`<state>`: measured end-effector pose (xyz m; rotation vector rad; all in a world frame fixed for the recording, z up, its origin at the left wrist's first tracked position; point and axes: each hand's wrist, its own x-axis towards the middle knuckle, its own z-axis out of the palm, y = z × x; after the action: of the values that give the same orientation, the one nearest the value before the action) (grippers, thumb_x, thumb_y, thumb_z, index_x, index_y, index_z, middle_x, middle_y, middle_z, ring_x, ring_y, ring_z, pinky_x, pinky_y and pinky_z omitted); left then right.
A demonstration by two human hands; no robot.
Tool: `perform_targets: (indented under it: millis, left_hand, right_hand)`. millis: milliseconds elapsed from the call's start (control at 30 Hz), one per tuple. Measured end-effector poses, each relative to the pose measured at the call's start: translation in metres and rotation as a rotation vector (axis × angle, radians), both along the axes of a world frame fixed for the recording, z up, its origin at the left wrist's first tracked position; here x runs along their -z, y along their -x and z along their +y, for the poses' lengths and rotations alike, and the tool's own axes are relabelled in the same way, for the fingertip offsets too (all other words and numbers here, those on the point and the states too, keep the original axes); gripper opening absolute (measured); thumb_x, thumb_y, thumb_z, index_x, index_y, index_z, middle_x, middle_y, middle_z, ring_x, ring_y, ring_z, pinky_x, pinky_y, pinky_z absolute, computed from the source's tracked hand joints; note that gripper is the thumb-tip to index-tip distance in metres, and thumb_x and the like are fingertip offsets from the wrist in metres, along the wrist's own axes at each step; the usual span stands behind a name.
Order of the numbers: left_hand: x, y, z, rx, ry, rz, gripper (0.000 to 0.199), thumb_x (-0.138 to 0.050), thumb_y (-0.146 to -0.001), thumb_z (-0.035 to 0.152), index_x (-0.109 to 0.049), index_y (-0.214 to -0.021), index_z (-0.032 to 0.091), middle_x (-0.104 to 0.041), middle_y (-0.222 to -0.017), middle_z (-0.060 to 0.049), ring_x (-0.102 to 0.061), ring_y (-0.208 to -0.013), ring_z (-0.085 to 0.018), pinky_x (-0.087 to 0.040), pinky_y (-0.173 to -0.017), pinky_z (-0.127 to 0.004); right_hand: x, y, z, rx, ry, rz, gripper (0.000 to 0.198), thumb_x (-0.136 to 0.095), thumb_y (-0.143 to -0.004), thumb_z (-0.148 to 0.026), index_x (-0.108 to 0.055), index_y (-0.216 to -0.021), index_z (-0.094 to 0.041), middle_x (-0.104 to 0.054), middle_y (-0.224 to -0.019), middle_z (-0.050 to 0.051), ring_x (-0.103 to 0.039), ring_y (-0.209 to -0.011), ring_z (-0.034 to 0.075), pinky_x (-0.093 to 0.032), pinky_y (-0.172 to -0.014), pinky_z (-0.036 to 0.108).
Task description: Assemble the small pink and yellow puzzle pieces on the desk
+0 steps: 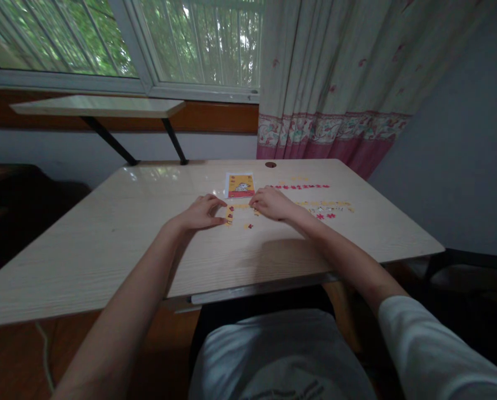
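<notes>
Yellow jigsaw puzzle pieces (pixel 230 213) stand joined in a column on the desk, with a thin yellow row running right from its top. My left hand (pixel 202 212) rests at the column's left side, thumb and fingers apart, fingertips touching or close to the edge. At the row's right end, my right hand (pixel 273 203) has its fingers bent and closed over a jigsaw puzzle piece, mostly hidden beneath them. One small loose piece (pixel 249 226) lies below, between the hands. Behind them is a yellow and red picture card (pixel 240 185) showing a white animal figure.
Red pieces (pixel 302 187) form a line at the desk's back right. More yellow pieces (pixel 342 205) and a few red pieces (pixel 326 216) lie beyond my right forearm. A raised shelf (pixel 102 105) on black supports stands at the back left. A curtain (pixel 315 83) hangs behind.
</notes>
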<state>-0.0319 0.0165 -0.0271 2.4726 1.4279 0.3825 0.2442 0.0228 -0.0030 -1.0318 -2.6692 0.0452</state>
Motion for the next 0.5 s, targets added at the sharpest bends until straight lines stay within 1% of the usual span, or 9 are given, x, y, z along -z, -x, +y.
perform_targets:
  millis: [133,267,333,433,500]
  left_hand:
    - [-0.001,-0.002,-0.002,-0.028,-0.006,0.008,0.069,-0.056,-0.07,0.068,-0.062,-0.116,0.017,-0.056,-0.115,-0.014,-0.05,-0.11,-0.033,-0.039,-0.097,-0.049]
    - [-0.002,-0.006,-0.005,-0.04,-0.024,0.031,0.074,-0.057,-0.07,0.069,-0.058,-0.124,0.018,-0.054,-0.117,-0.014,-0.049,-0.11,-0.034,-0.038,-0.097,-0.05]
    - [-0.002,-0.007,-0.005,-0.031,-0.032,0.055,0.071,-0.057,-0.072,0.066,-0.058,-0.126,0.021,-0.053,-0.118,-0.013,-0.048,-0.111,-0.033,-0.036,-0.099,-0.051]
    - [-0.003,-0.009,-0.006,-0.008,-0.031,0.083,0.062,-0.056,-0.075,0.064,-0.061,-0.124,0.026,-0.052,-0.119,-0.012,-0.048,-0.111,-0.032,-0.036,-0.1,-0.051]
    - [-0.004,-0.009,-0.006,0.012,-0.03,0.088,0.058,-0.055,-0.077,0.063,-0.062,-0.123,0.027,-0.052,-0.12,-0.011,-0.048,-0.111,-0.032,-0.036,-0.099,-0.05]
  right_hand:
    - [-0.003,-0.023,0.011,0.084,0.024,-0.057,0.024,-0.054,-0.088,-0.022,-0.071,-0.105,-0.017,-0.068,-0.1,0.01,-0.057,-0.096,0.021,-0.038,-0.09,0.036]
    - [0.004,-0.028,0.016,0.105,0.062,-0.054,0.026,-0.056,-0.088,-0.026,-0.07,-0.109,-0.018,-0.067,-0.101,0.011,-0.057,-0.097,0.022,-0.039,-0.089,0.036]
    - [0.008,-0.027,0.018,0.092,0.074,-0.044,0.027,-0.056,-0.089,-0.029,-0.07,-0.11,-0.02,-0.067,-0.1,0.01,-0.057,-0.097,0.021,-0.04,-0.088,0.035]
    - [0.011,-0.024,0.018,0.071,0.083,-0.04,0.029,-0.056,-0.089,-0.035,-0.07,-0.11,-0.02,-0.067,-0.098,0.01,-0.057,-0.096,0.021,-0.04,-0.087,0.034]
    - [0.012,-0.023,0.019,0.062,0.082,-0.044,0.03,-0.058,-0.088,-0.037,-0.071,-0.109,-0.02,-0.067,-0.099,0.01,-0.058,-0.096,0.022,-0.04,-0.086,0.035]
